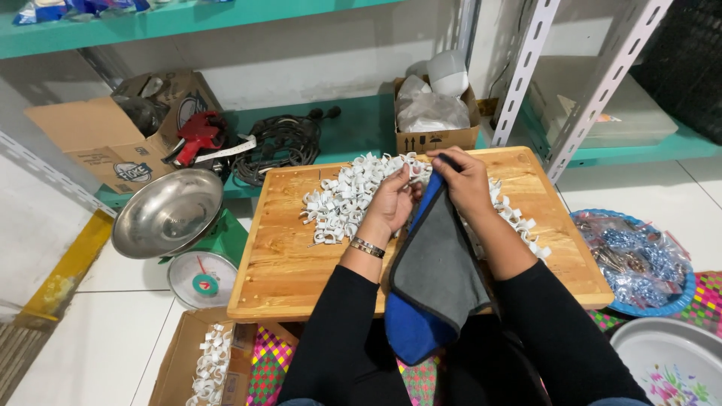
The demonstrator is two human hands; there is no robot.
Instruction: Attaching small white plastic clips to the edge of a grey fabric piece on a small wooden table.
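A pile of several small white plastic clips [344, 199] lies on a low wooden table [289, 263]. My left hand [391, 203] rests at the pile's right side, fingers curled around some clips next to the mouth of a blue and grey cloth pouch [436, 274]. My right hand [462, 180] pinches the pouch's upper edge and holds it up. More white clips [519, 222] lie to the right of the pouch. The pouch hangs down over the table's near edge onto my lap.
A green scale with a steel bowl [169, 210] stands left of the table. A cardboard box with white clips [207, 368] sits at lower left. A blue plate of bagged metal parts [639, 259] and a white basin [673, 365] are right. Shelves hold boxes and cables [282, 143].
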